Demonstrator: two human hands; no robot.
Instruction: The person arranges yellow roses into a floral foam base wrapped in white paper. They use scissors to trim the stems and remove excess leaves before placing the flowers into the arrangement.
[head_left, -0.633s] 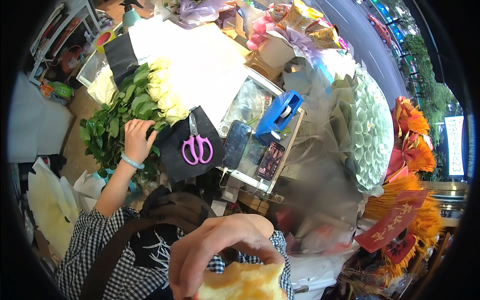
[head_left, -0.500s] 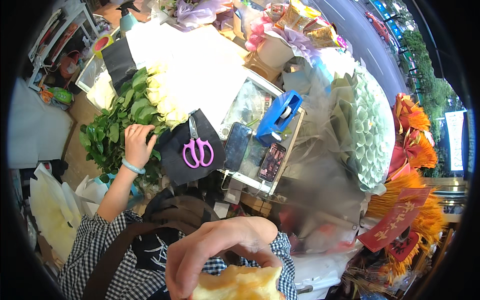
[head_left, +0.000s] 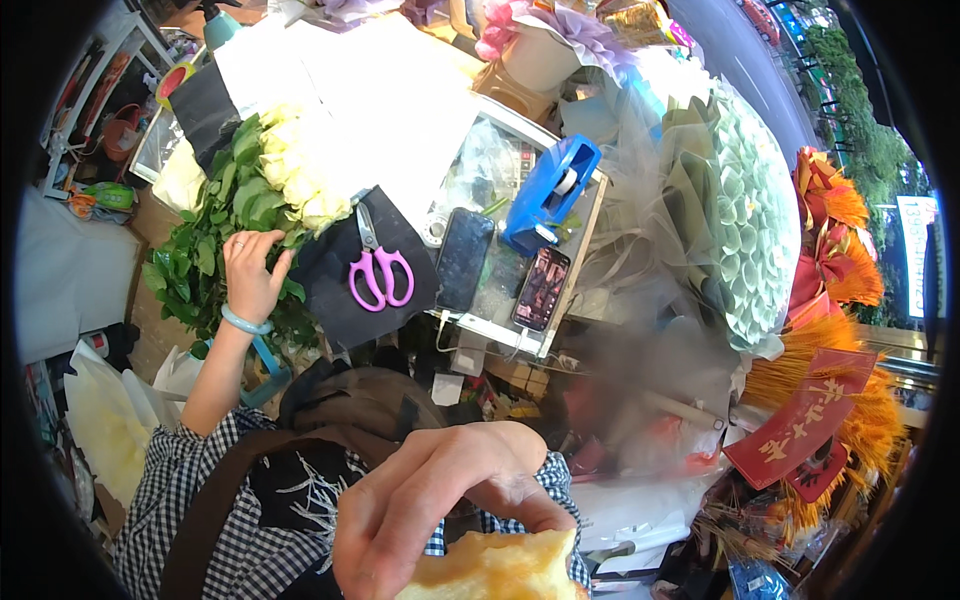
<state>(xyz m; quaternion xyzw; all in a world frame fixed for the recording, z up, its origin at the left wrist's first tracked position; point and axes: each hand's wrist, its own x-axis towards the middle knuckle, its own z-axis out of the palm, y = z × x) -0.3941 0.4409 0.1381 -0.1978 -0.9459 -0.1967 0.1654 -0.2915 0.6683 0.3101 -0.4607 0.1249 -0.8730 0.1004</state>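
My left hand (head_left: 252,270) lies on the green leaves of a bunch of pale yellow roses (head_left: 293,170), its thumb apart from the bent fingers. A pale blue bangle is on that wrist. Close to the camera, my right hand (head_left: 440,490) grips a bitten apple (head_left: 495,568) between thumb and fingers. Its pale flesh shows an uneven bitten edge, and the lower part is cut off by the picture. Beside the roses, purple-handled scissors (head_left: 380,275) rest on black wrapping sheet (head_left: 335,310), blades pointing away.
On the glass-topped table, right of the scissors, lie a dark phone (head_left: 466,260) and a lit phone (head_left: 542,289), both with cables. A blue tape dispenser (head_left: 552,195) stands behind them. White paper (head_left: 370,100) covers the far side. A large pale green bouquet (head_left: 755,220) stands at right.
The view has shifted slightly, so the table and its things sit a little higher and further left. My left hand stays on the leaves, and my right hand keeps hold of the apple.
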